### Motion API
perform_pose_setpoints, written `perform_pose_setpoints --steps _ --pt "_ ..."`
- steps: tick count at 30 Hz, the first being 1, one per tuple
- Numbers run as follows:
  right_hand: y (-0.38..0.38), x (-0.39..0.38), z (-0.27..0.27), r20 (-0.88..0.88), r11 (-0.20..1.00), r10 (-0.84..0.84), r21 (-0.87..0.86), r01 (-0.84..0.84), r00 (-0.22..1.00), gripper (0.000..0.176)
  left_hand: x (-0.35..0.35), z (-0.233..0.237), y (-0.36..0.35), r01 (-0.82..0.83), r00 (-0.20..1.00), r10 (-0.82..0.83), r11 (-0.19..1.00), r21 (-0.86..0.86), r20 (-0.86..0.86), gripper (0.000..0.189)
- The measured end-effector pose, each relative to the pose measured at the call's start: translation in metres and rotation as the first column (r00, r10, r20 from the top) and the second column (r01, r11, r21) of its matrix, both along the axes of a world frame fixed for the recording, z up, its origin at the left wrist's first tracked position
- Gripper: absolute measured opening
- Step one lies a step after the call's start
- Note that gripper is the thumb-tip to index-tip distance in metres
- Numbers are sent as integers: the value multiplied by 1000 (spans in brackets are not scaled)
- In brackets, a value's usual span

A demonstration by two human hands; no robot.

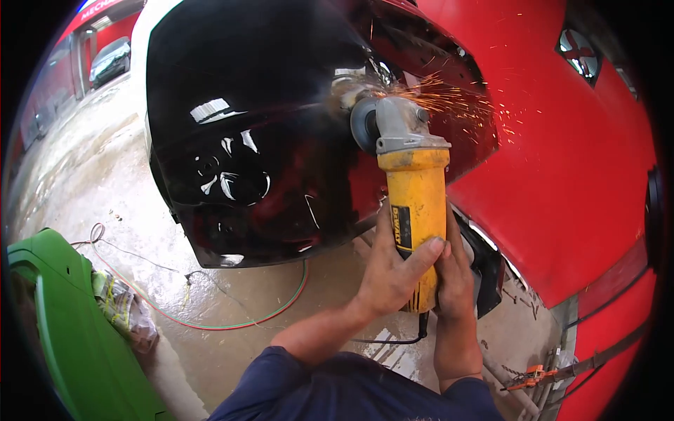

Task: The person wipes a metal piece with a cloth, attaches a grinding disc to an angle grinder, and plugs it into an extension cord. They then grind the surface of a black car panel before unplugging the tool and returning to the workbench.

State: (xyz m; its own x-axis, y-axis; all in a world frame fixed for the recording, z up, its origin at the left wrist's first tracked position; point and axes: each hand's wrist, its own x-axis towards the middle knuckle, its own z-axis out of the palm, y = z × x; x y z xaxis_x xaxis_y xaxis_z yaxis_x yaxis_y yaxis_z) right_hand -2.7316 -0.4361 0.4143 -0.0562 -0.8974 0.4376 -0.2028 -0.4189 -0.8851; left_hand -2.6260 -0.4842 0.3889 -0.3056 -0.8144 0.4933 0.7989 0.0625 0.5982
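A yellow angle grinder (414,200) with a grey metal head points away from me. Its disc (363,121) touches the edge of a glossy dark car panel (260,133), and orange sparks (460,98) spray to the right across it. My left hand (393,270) wraps the yellow body from the left, thumb lying across it. My right hand (455,274) grips the same body from the right, just behind the left. The grinder's black cord (414,337) hangs down below my hands.
A red car body (562,161) fills the right side. A green panel (77,330) lies at the lower left on the wet concrete floor (91,175). A red and green hose (232,324) curves over the floor under the dark panel. Another car (109,59) stands far back left.
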Motion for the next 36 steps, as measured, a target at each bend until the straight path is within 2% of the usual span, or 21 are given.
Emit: perform_pose_setpoints --steps 2,5,8,15,19,24,26,29,36 --pt "2 2 0 -17 1000 -18 1 18 1000 76 -1 -5 -1 -51 998 53 998 -47 42 66" --pt "4 4 -1 -55 999 -46 -16 45 997 76 -2 -8 1 -42 999 42 997 -58 3 65" --pt "3 0 -2 -21 1000 -28 -9 27 999 77 -2 -3 3 -75 997 75 997 -17 5 67" --pt "9 9 2 -17 999 -49 -10 49 999 78 -1 -5 1 -27 999 26 999 -39 -36 68" --pt "8 4 0 -68 998 -64 -17 63 996 78 -4 -7 -1 -62 998 62 994 -86 -4 67" --pt "9 4 -1 -17 998 -66 -11 66 998 80 -2 -5 0 -28 1000 28 997 -77 -1 65" --pt "8 2 -2 -22 998 -58 -10 57 998 80 -5 -6 1 -53 998 49 995 -82 -41 63" --pt "7 0 -2 2 998 -56 -7 56 998 81 -7 -6 -1 -92 996 91 988 -122 -10 65" --pt "7 -3 -4 43 1000 -27 5 27 999 79 -11 -6 1 -2 999 0 998 -64 -40 67"
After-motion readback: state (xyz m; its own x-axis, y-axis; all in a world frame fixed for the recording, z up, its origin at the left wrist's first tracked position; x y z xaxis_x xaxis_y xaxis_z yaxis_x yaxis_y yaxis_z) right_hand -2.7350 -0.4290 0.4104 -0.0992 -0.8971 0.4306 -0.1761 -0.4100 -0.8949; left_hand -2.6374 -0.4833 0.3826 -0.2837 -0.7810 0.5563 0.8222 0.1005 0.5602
